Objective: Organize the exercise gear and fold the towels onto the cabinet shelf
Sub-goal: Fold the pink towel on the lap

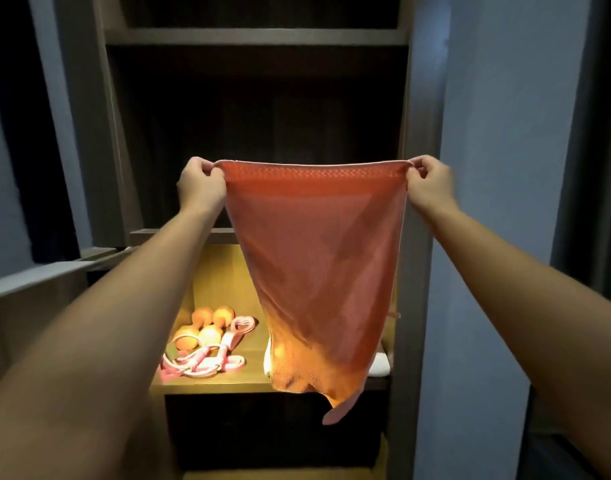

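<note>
No writing can be read anywhere in view
The towel (314, 271), held up in the middle, shows only a woven patterned band along its top edge, with no letters or logo; the exercise gear (208, 336) on the lit shelf (234, 379) at the near left is too small and too washed by the lamp glow for any brand or number to be made out; the dark cabinet (255, 36) beyond carries no legible label or sign
</note>
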`<state>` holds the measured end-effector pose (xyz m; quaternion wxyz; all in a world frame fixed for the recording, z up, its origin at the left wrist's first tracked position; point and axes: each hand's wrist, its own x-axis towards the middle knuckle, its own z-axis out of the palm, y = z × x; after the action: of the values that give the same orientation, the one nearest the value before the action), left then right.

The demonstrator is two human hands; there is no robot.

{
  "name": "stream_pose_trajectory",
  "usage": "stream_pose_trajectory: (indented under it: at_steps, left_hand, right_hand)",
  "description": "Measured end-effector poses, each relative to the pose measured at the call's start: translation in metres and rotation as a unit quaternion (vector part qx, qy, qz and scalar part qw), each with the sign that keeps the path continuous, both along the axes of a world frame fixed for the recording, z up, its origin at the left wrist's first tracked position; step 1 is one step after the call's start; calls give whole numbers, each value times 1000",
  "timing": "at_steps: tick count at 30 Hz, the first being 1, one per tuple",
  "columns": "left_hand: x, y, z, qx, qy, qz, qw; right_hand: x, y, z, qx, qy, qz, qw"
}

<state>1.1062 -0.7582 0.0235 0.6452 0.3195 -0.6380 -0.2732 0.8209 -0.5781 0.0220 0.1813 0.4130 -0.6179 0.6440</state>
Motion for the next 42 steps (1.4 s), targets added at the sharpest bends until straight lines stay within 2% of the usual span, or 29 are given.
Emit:
stream_pose_trajectory:
  at_steps: [7,12,17,22,27,32,38,42]
  left_hand:
    - [4,2,-52,12,-87,38,995]
    - [12,7,-79,20,-94,65,993]
    - [21,18,-116,73,-53,-25,996]
    - [29,28,-142,149,-66,-68,984]
    - [46,37,-139,218,-39,-144,964]
    - [46,38,-172,293,-69,-175,937]
    - [39,26,-303,422,-200,-113,877]
    - [33,38,-396,500,-245,-67,828]
  right_hand:
    - [1,5,-54,45,-14,-33,998]
    - [5,9,-82,87,-55,-21,994]
    - [15,20,-114,91,-125,32,988]
    - [27,37,-139,136,-173,46,974]
    - [30,60,-136,238,-249,146,927]
    - [29,58,-170,298,-299,156,893]
    - [33,54,-310,427,-405,122,799]
    - [50,57,-400,476,-436,81,760]
